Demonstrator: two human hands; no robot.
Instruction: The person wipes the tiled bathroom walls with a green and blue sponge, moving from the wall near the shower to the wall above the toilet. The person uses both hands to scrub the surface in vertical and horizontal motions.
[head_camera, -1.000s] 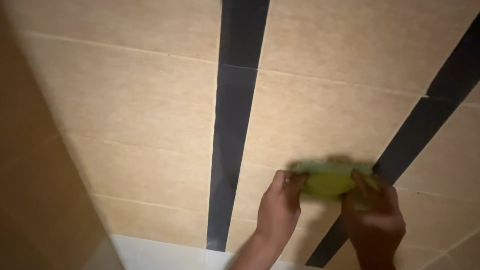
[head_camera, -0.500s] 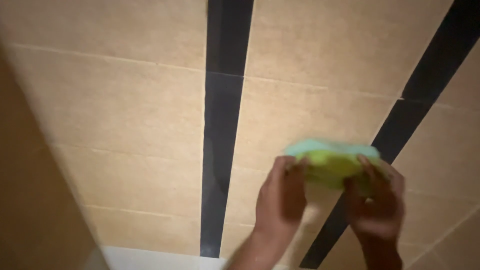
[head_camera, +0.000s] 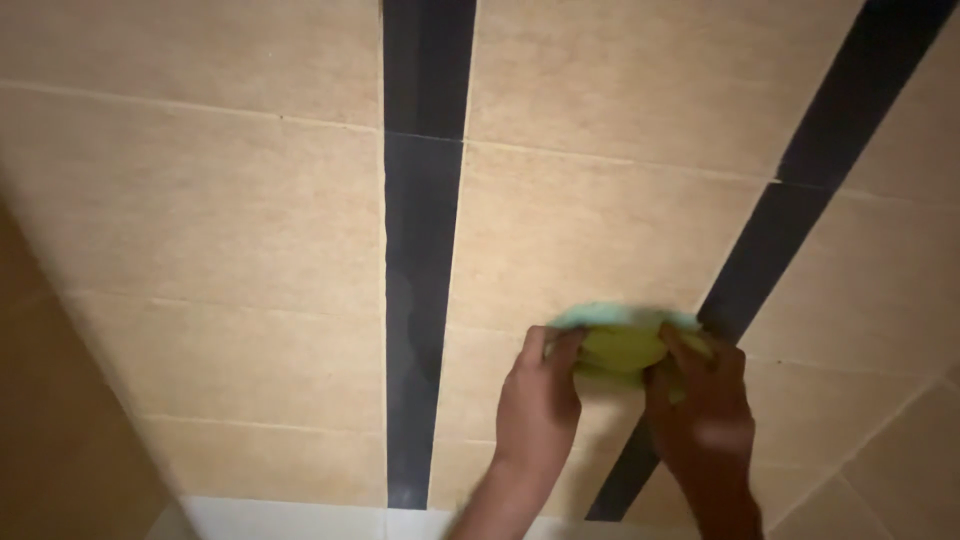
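Both hands raised — left hand (head_camera: 537, 405), right hand (head_camera: 702, 405) — fingers curled.

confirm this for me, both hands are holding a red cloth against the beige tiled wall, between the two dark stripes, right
Not quite: the cloth is yellow-green with a pale teal edge, not red, as the head view shows. The rest stands: the left hand and the right hand both hold it against the beige tiled wall, between the left dark stripe and the right dark stripe.
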